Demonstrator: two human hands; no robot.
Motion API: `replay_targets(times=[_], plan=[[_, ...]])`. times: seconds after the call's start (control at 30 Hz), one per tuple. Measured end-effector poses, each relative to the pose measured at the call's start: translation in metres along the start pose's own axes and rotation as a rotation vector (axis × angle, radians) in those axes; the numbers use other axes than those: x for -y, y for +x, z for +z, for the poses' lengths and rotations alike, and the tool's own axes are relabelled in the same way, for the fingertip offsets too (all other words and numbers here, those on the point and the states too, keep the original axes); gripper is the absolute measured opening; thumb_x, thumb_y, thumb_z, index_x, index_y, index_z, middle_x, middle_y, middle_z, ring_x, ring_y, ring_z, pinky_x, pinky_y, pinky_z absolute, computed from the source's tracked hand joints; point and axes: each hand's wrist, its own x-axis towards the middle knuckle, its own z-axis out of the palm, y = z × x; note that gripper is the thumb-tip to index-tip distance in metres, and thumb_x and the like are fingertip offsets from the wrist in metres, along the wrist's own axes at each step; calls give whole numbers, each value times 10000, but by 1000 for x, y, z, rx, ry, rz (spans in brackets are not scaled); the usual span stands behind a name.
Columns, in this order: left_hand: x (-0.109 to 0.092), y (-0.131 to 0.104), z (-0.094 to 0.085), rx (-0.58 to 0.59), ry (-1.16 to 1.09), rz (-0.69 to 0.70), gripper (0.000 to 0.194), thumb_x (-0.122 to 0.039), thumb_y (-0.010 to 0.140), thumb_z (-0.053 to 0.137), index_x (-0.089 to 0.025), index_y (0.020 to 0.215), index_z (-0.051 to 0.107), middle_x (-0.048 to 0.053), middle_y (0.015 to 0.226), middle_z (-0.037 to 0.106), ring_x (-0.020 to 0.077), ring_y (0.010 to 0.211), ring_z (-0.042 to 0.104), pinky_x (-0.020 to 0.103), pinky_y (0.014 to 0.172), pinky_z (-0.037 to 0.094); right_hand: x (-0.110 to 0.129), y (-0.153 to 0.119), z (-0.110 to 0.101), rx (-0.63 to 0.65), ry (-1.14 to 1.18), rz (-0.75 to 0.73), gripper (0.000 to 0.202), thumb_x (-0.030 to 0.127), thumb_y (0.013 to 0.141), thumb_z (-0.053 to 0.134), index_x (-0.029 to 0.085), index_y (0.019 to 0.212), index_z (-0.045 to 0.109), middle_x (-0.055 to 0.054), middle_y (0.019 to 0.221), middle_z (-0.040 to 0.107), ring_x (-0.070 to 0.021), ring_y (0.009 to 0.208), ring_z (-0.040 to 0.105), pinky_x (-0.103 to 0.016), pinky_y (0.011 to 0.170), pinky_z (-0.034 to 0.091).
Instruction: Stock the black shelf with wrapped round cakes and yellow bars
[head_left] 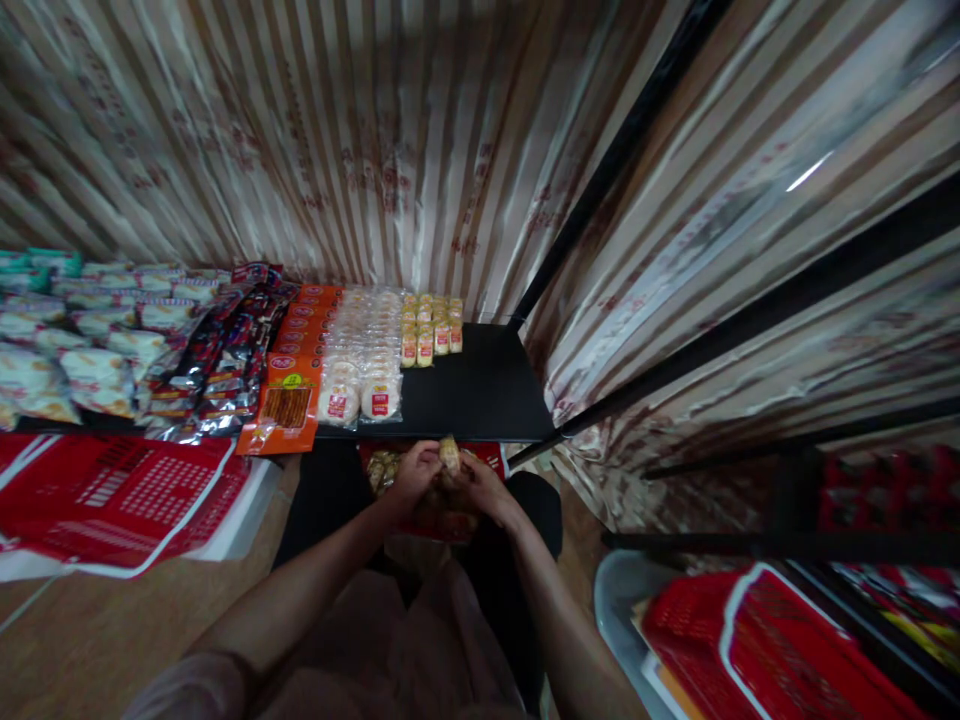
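Note:
My left hand [418,470] and my right hand [484,485] are together at the front edge of the black shelf [487,385]. Between their fingers is a small yellowish wrapped snack [449,454], held by both. Below them, between my knees, a red bag [442,526] contains several similar wrapped snacks [382,468]. On the shelf, small yellow snack packs [424,345] with red labels stand in rows beside clear packs of round white crackers [380,398].
Orange packets [289,405], dark shiny packets [217,380] and white packets [97,380] line the shelf leftward. Red bags lie at lower left [135,490] and in a grey tub [626,590] at right. Black metal bars [675,370] cross the right side before striped curtains [420,130].

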Motion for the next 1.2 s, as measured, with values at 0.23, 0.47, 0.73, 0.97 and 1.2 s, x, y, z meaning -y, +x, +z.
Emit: replay_targets(times=[0.23, 0.47, 0.73, 0.97, 1.2], plan=[[-30, 1, 9, -29, -14, -42, 253, -263, 687, 674, -159, 900, 583, 2, 733, 605, 82, 588, 565, 172, 504, 416, 19, -1, -13, 5, 355, -24, 365, 316, 784, 502, 182, 1123, 515, -35, 906, 660, -144, 773, 618, -259, 696, 491], [-57, 1, 11, 55, -282, -80, 300, -436, 739, 640, -161, 812, 543, 24, 781, 625, 102, 634, 617, 219, 606, 491, 19, 2, -27, -334, -123, -288, 296, 158, 747, 513, 213, 1030, 583, -58, 1053, 586, -182, 1003, 548, -340, 921, 428], [-49, 2, 27, -128, -226, -8, 341, -291, 647, 724, -159, 892, 527, 22, 830, 613, 118, 749, 603, 238, 685, 478, 17, 11, -25, -480, -230, -356, 363, 136, 793, 430, 212, 1118, 572, -102, 1338, 395, -212, 1257, 379, -403, 1037, 349], [-40, 9, 29, -197, -68, 85, 247, -218, 669, 630, -167, 901, 564, -4, 768, 620, 107, 678, 584, 208, 622, 441, 14, 24, -13, -503, 259, -76, 466, 301, 845, 406, 135, 1281, 388, -141, 1139, 585, -186, 998, 595, -333, 855, 496], [-24, 32, 35, -247, 36, 208, 189, -140, 652, 622, -181, 816, 537, -5, 774, 601, 124, 763, 600, 219, 673, 465, 18, 44, -6, -344, 344, -28, 448, 364, 831, 477, 191, 1242, 437, -79, 970, 678, -168, 811, 659, -281, 717, 535]])
